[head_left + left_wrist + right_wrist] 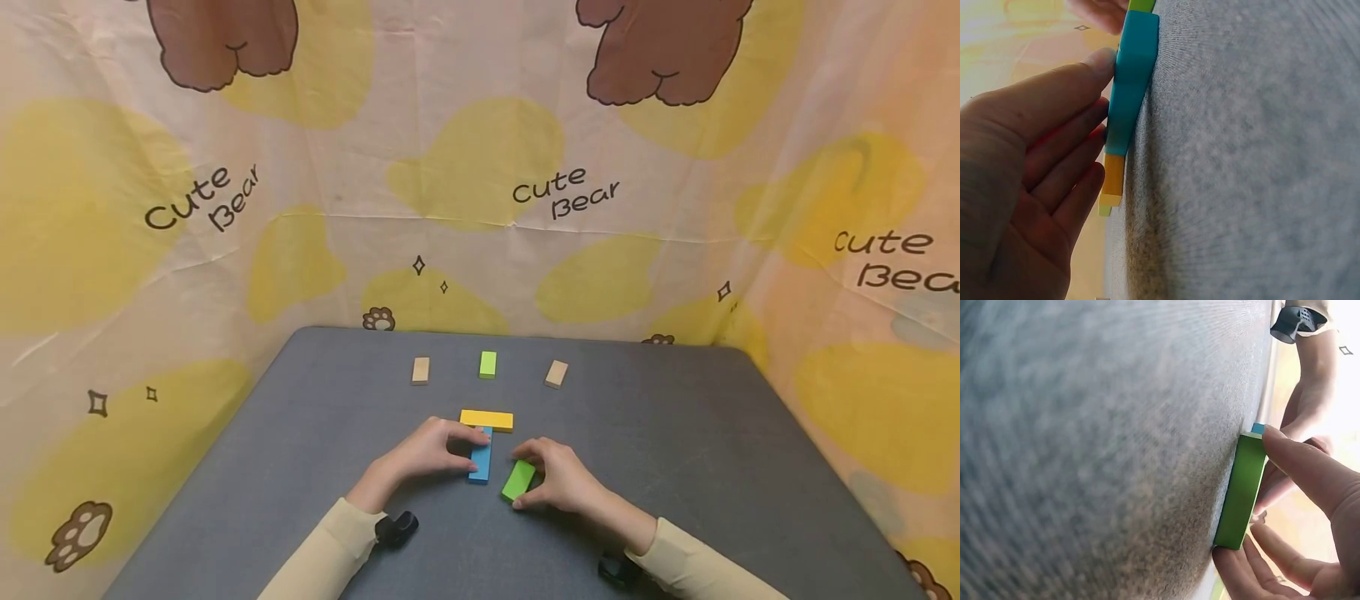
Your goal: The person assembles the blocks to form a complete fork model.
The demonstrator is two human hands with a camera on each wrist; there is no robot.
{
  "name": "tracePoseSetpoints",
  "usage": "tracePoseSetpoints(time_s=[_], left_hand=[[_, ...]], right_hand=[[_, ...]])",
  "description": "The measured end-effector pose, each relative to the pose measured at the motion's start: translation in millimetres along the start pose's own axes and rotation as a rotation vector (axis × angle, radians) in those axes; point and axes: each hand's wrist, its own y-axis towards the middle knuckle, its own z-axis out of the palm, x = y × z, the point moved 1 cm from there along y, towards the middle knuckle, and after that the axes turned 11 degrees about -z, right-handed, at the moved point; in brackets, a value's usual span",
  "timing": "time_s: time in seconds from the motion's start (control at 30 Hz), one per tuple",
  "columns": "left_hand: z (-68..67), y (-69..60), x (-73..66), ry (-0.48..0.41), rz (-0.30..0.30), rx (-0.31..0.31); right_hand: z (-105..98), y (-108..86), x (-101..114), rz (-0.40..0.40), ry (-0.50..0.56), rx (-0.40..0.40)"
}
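Note:
My left hand [426, 454] rests its thumb and fingertips along the upper left edge of a blue block [481, 467]. In the left wrist view these fingers [1075, 139] are fairly straight against that edge. The far end of the blue block touches or nearly touches a yellow block [491, 421] lying crosswise. To the right, my right hand [558, 477] pinches a green block [518, 481] by its two ends, thumb at the near end. The right wrist view shows this green block [1239, 494] lengthwise between thumb and fingers, at or just above the table.
Farther back on the grey table [337, 417] lie a light wooden block [421, 371], a lime-green block [488, 364] and a slanted wooden block [556, 373]. A patterned cloth [480, 167] hangs behind the table.

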Motion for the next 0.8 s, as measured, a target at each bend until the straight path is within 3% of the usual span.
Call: tracePoseSetpoints(time_s=[0.43,0.8], left_hand=[[-0.5,2.0,2.3,-0.015,0.009,0.0],[-1.1,1.6,1.8,-0.023,-0.005,0.014]], right_hand=[[-0.3,1.4,-5.3,0.015,0.024,-0.01],[-2.4,3.7,-5.5,-0.006,0.062,0.03]])
